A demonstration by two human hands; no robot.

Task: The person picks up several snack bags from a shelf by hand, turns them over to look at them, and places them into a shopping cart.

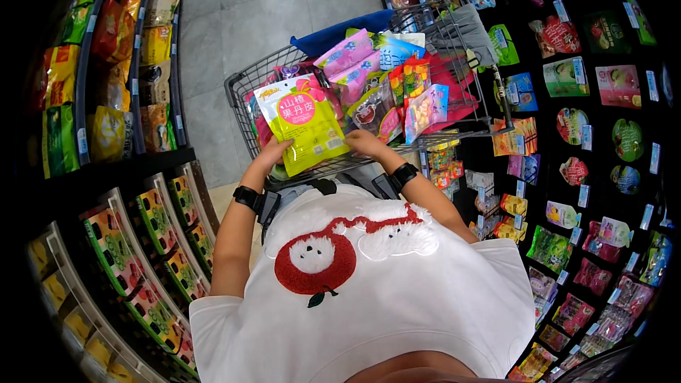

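Observation:
A yellow-green and white snack bag (308, 127), printed with a pink circle and bearing writing, is tilted over the near side of a wire shopping cart (319, 167). My left hand (274, 153) grips its lower left edge, the thumb lying on the front. At the lower right edge, my right hand (367, 143) pinches the same bag, its far fingers partly hidden. Behind it, pink-purple snack bags (351, 56), a blue bag (395, 52), a clear-fronted bag (375, 109) and a pink-and-blue candy bag (426, 111) are heaped in the cart.
A blue flap (340, 32) lines the cart's far side, and grey cloth (463, 32) covers its right end. Stocked shelves (114, 64) flank the left of the aisle. Hanging snack packets (566, 80) fill the right. Grey floor tiles (250, 5) stretch beyond the cart.

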